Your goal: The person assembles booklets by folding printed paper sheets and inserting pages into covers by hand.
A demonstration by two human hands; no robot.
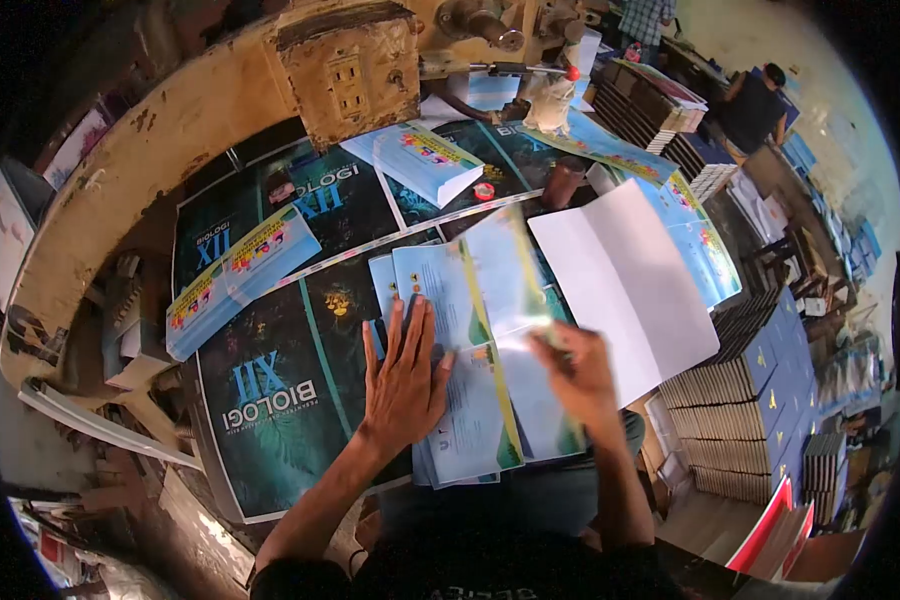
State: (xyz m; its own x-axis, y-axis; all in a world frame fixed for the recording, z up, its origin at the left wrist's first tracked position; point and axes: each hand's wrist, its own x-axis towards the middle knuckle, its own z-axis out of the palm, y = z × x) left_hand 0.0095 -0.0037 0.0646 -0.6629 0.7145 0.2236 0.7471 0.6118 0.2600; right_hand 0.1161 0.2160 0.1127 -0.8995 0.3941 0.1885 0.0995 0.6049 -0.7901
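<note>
My left hand (405,375) lies flat, fingers stretched, on the left part of a stack of light-blue printed cover sheets (455,420). A yellow-green band runs down the middle of the stack. Over its right half is my right hand (578,375), blurred by motion, with its fingers curled together. A bright glint shows at those fingertips; whatever they may hold is too smeared to name. Just right of the stack rests a large creased sheet (620,280), its blank white side up. Dark printed sheets lettered BIOLOGI XII (270,440) cover the worktable beneath.
A worn yellow machine frame (345,80) curves around the table's back and left. Light-blue covers (245,270) lie at left, and a thicker pile (420,165) at the back. Stacked books (730,415) stand at right. Another person (755,105) is in the far right background.
</note>
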